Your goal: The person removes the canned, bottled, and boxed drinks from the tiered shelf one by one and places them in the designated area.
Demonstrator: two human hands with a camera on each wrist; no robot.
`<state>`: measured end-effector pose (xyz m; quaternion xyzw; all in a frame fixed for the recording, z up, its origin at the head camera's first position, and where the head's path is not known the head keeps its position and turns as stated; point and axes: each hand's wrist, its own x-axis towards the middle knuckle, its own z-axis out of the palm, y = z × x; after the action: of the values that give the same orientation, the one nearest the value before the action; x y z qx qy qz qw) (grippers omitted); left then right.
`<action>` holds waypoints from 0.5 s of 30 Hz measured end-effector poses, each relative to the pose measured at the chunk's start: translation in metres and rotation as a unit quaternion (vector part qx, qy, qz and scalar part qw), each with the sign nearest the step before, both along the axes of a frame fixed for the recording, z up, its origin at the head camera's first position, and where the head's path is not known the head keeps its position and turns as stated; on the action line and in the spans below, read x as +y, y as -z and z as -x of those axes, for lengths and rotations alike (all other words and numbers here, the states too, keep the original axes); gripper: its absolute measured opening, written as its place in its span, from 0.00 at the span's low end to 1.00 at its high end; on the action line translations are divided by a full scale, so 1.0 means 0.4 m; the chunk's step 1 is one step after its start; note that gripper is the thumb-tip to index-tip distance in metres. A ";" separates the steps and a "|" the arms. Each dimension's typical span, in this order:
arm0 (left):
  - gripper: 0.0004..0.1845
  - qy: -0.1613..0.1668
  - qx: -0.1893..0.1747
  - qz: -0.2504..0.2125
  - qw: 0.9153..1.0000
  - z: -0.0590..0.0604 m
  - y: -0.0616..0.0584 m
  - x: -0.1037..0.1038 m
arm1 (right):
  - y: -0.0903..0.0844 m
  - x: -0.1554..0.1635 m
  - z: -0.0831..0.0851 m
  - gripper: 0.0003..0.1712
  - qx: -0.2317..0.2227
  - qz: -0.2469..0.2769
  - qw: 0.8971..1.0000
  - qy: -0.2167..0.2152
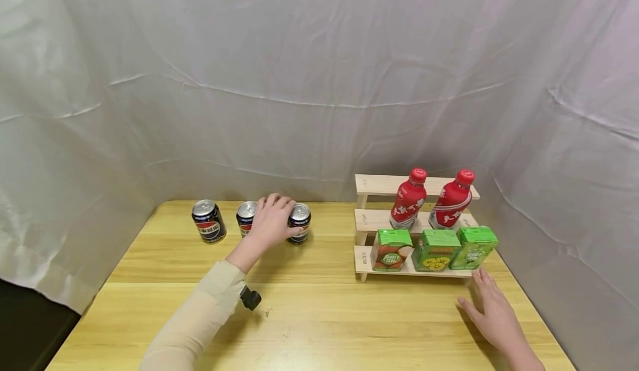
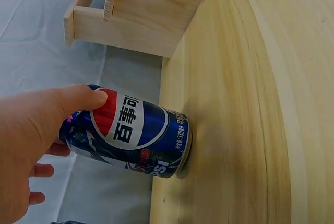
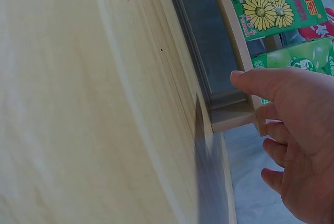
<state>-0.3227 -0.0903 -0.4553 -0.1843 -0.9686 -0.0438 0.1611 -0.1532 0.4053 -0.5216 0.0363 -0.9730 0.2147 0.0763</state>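
Left hand (image 1: 272,219) is gripping the rightmost cola can (image 1: 299,223), thumb and fingers curling round it, near the surface's (image 1: 319,315) far edge; two more cans (image 1: 209,220) are standing to its left. Right hand (image 1: 491,310) is resting flat, fingers relaxed, near the right edge, just before the wooden stepped rack (image 1: 379,185).

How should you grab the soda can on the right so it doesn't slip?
Wrap the left hand around the round middle of the can, coming from the front. It stands upright and its sides curve evenly, so the thumb and fingers can likely press opposite sides.
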 end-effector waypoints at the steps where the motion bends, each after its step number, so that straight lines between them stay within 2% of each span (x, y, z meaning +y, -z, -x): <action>1: 0.41 -0.002 -0.001 -0.002 1.000 0.001 -0.001 0.000 | 0.000 -0.001 -0.001 0.48 0.000 0.000 1.000 0.000; 5: 0.41 -0.009 -0.008 -0.010 1.000 0.005 0.000 -0.003 | 0.000 -0.002 -0.001 0.48 0.004 -0.002 1.000 0.000; 15: 0.41 -0.024 -0.021 0.003 0.999 0.017 0.006 -0.014 | 0.003 -0.003 -0.004 0.48 0.005 -0.002 1.000 0.002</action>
<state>-0.3294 -0.0957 -0.4577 -0.1603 -0.9760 -0.0407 0.1415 -0.1517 0.4042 -0.5228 0.0353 -0.9733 0.2119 0.0812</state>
